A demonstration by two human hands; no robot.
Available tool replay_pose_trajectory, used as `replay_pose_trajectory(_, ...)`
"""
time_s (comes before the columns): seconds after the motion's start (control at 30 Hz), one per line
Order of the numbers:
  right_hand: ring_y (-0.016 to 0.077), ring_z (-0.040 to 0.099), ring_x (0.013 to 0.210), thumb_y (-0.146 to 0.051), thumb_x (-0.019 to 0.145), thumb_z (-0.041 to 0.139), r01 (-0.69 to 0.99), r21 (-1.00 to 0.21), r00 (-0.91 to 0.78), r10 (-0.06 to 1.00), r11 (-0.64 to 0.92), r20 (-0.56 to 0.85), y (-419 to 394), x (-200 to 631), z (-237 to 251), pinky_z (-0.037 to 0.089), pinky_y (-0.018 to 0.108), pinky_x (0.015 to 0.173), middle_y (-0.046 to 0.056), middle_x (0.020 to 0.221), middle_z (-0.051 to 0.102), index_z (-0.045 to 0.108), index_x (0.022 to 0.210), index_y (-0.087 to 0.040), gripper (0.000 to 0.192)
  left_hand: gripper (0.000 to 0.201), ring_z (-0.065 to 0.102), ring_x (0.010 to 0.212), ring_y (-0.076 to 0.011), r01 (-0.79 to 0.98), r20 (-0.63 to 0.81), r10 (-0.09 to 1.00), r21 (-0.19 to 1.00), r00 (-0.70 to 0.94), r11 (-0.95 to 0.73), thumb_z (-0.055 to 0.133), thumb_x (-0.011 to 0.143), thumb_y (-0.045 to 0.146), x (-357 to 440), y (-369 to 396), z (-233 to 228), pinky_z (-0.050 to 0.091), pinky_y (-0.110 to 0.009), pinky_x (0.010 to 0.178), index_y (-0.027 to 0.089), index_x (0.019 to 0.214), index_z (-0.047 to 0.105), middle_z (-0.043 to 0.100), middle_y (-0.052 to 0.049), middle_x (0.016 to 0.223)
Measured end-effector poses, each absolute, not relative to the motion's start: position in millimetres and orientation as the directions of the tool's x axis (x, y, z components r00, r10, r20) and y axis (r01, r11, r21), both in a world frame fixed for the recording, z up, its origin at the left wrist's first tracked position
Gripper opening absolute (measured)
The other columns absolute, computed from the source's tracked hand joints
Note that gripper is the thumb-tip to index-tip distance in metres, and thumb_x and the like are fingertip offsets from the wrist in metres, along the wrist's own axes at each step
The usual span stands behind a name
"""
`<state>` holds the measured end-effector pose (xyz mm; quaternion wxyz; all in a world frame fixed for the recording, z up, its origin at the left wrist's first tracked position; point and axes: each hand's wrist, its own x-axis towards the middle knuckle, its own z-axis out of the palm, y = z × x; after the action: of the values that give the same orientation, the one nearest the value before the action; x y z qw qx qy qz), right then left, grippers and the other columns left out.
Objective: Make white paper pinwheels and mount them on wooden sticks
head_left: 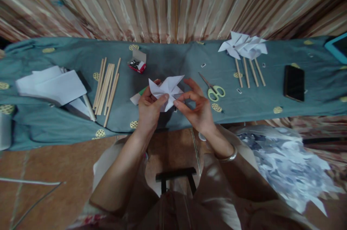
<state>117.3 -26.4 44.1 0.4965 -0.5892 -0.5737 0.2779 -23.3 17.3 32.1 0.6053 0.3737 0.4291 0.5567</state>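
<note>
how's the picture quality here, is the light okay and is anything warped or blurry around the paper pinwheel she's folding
Head view: dim, warm light, the teal cloth darkest at its middle; the paper pinwheel between left hand and right hand reads sharp enough. Head view: wide-lens bending curves the table edge and fans the curtain. Head view: the paper scraps at lower right are soft and smeared.

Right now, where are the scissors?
In the head view, the scissors lie on the teal cloth, just right of the right hand, left of the finished pinwheels.
</note>
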Motion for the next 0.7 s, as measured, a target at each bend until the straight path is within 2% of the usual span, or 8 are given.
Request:
replay_pose_trajectory(0.13, 0.0239, 0.043, 0.141, -0.033, 0.082, 0.073, 0.393, -0.906, 0.233, 0.935, 0.159, 0.266, -25, 121, 43, 0.03, 0.048, 0.121, 0.003, 0.141, 0.058, 0.066, 0.079, -0.028, 0.009, 0.028, 0.068, 0.081, -0.0167, -0.385, -0.114, 0.993, 0.916, 0.015, 0.111, 0.081, 0.059, 0.02, -23, 17, 33, 0.054, -0.033, 0.083, 0.023, 0.084, 0.067, 0.074, 0.002, 0.087)
replay_pose_trajectory(0.2, 0.0241, 0.047, 0.138, -0.037, 0.081, 0.074, 0.344, -0.929, 0.286, 0.926, 0.14, 0.245, -22, 123, 39, 0.035, 0.047, 0.118, 0.004, 0.141, 0.058, 0.067, 0.086, -0.027, 0.013, 0.03, 0.068, 0.082, -0.0174, -0.385, -0.127, 0.992, 0.914, 0.021, 0.126, 0.082, 0.058, 0.02, -23, 16, 34, 0.055, -0.034, 0.083, 0.023, 0.084, 0.067, 0.074, 0.001, 0.088)
replay_pose_trajectory(0.3, 0.0241, 0.062, 0.119, -0.046, 0.077, 0.075, 0.132, -0.989, 0.331, 0.938, 0.066, 0.107, -17, 125, 31, 0.049, 0.043, 0.103, 0.006, 0.129, 0.066, 0.069, 0.092, -0.025, 0.026, 0.032, 0.068, 0.084, -0.0178, -0.383, -0.144, 0.989, 0.911, 0.044, 0.149, 0.082, 0.057, 0.02, -23, 16, 34, 0.055, -0.033, 0.082, 0.023, 0.086, 0.067, 0.075, 0.001, 0.092)
replay_pose_trajectory(0.43, 0.02, 0.069, 0.09, -0.051, 0.072, 0.078, -0.115, -0.992, 0.238, 0.968, -0.055, -0.082, -14, 124, 29, 0.055, 0.036, 0.084, 0.003, 0.105, 0.076, 0.073, 0.076, -0.024, 0.029, 0.035, 0.069, 0.086, -0.0179, -0.381, -0.138, 0.989, 0.912, 0.06, 0.151, 0.081, 0.059, 0.021, -22, 15, 34, 0.054, -0.033, 0.081, 0.024, 0.091, 0.067, 0.074, 0.0, 0.092)
replay_pose_trajectory(0.53, 0.0173, 0.069, 0.084, -0.049, 0.068, 0.081, -0.164, -0.985, 0.228, 0.969, -0.059, -0.096, -15, 122, 32, 0.055, 0.033, 0.08, 0.0, 0.101, 0.077, 0.073, 0.069, -0.024, 0.026, 0.04, 0.069, 0.086, -0.0188, -0.377, -0.123, 0.991, 0.916, 0.056, 0.135, 0.082, 0.058, 0.021, -22, 14, 34, 0.054, -0.034, 0.079, 0.025, 0.095, 0.068, 0.074, 0.0, 0.091)
replay_pose_trajectory(0.7, 0.0178, 0.069, 0.086, -0.049, 0.072, 0.078, -0.119, -0.991, 0.217, 0.973, -0.054, -0.079, -14, 124, 32, 0.055, 0.033, 0.081, 0.0, 0.101, 0.077, 0.073, 0.072, -0.025, 0.025, 0.035, 0.069, 0.088, -0.0207, -0.348, -0.126, 0.991, 0.928, 0.045, 0.134, 0.082, 0.059, 0.021, -23, 14, 35, 0.055, -0.036, 0.081, 0.024, 0.091, 0.068, 0.074, -0.001, 0.091)
